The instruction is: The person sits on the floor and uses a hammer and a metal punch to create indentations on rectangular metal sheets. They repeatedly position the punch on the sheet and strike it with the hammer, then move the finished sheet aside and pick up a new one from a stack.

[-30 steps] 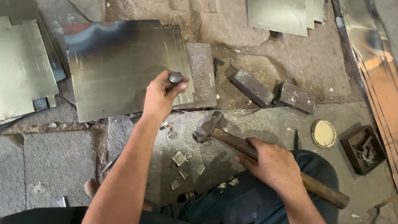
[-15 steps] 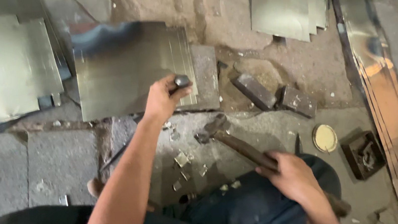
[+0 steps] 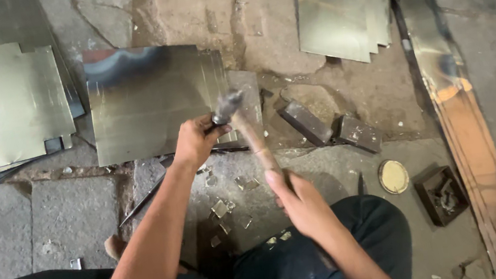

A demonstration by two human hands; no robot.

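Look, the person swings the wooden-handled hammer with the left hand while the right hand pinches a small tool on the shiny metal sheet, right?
Swapped: the head view shows the right hand gripping the wooden-handled hammer, and the left hand pinching the small tool on the shiny metal sheet.

A hammer (image 3: 246,134) with a dark metal head and a light wooden handle is held by the handle's lower end; the head, blurred, sits at the top of a small dark punch (image 3: 218,119) gripped upright over the lower right corner of a square metal sheet (image 3: 152,101). The sheet is dull grey, reflective, lying flat on the stone floor, its right edge on a flat grey block (image 3: 248,98).
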